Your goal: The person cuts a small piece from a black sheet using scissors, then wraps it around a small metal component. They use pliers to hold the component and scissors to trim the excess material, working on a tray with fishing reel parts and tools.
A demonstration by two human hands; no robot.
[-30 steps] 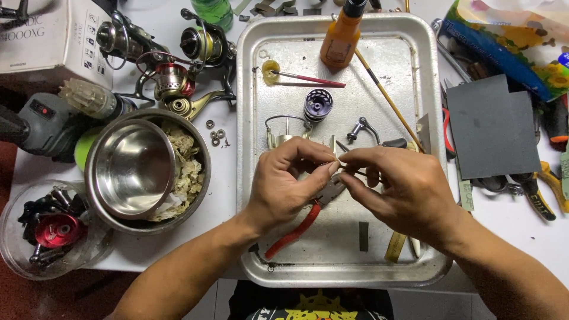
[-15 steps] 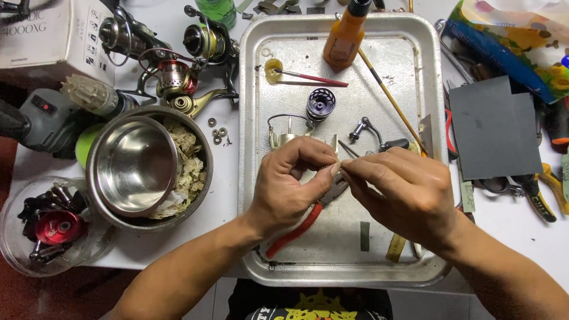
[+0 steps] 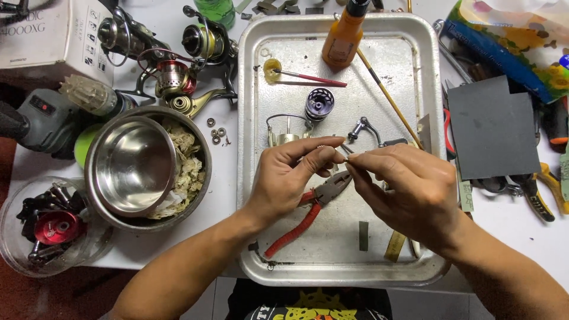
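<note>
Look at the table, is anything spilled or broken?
Nothing looks spilled. A fishing reel lies in pieces on the metal tray: its dark spool sits apart from the other parts. Both hands, left hand and right hand, pinch something tiny above the red-handled pliers.

A tiny metal part, too small to identify, is pinched between the fingertips of the left hand and the right hand, held in the air above the middle of the metal tray. Red-handled pliers lie flat on the tray just under the left hand, handles angled toward the tray's near left corner, jaws pointing up-right.
</note>
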